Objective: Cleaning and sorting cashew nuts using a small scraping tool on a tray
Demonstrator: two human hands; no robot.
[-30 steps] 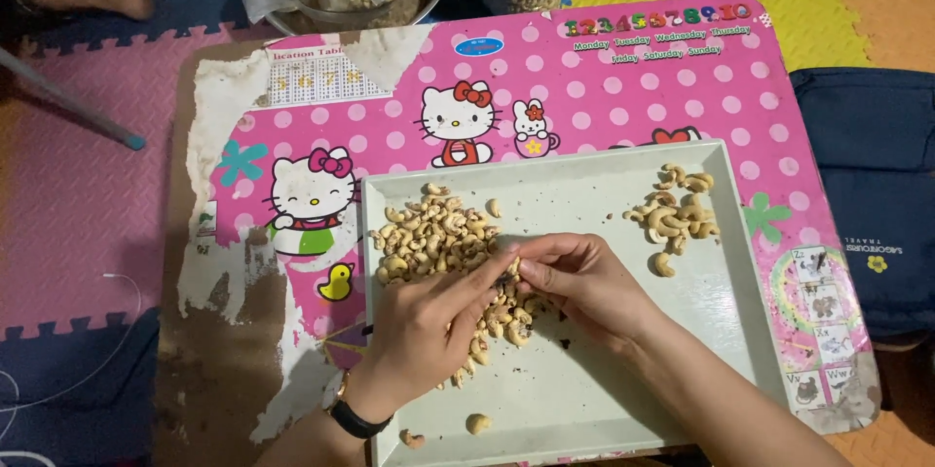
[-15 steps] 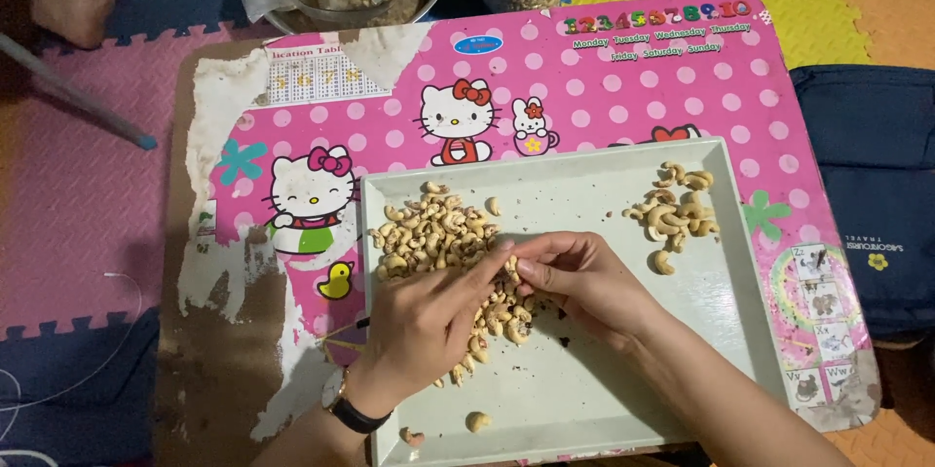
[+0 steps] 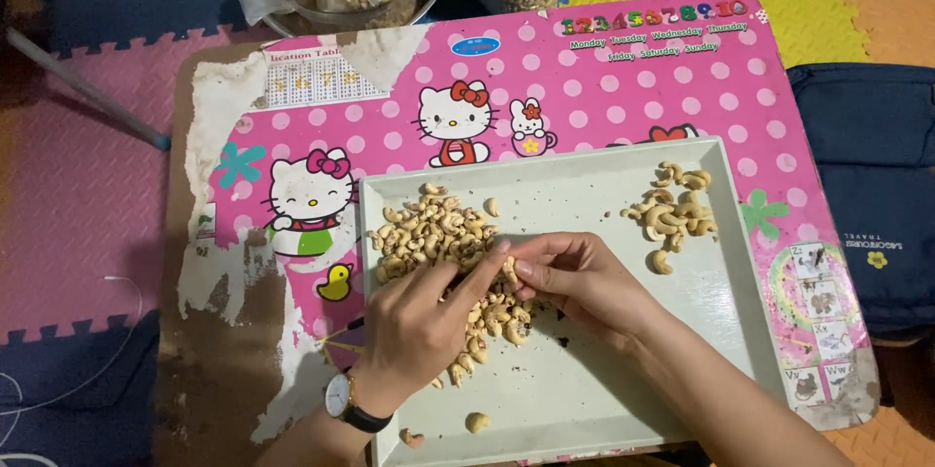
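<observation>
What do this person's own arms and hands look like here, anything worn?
Both forearms are bare, no sleeves or gloves showing. The left hand has a wristwatch with a round pale face and dark strap. The right hand shows no ring or band that I can see.

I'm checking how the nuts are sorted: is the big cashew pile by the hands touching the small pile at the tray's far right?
Apart. The head view shows bare tray floor between the big cashew pile and the small pile.

You're sitting on a home floor: beyond your hands lies a low pink cartoon children's table (image 3: pixel 604 77), foam puzzle mats (image 3: pixel 78 194) around it.
</observation>
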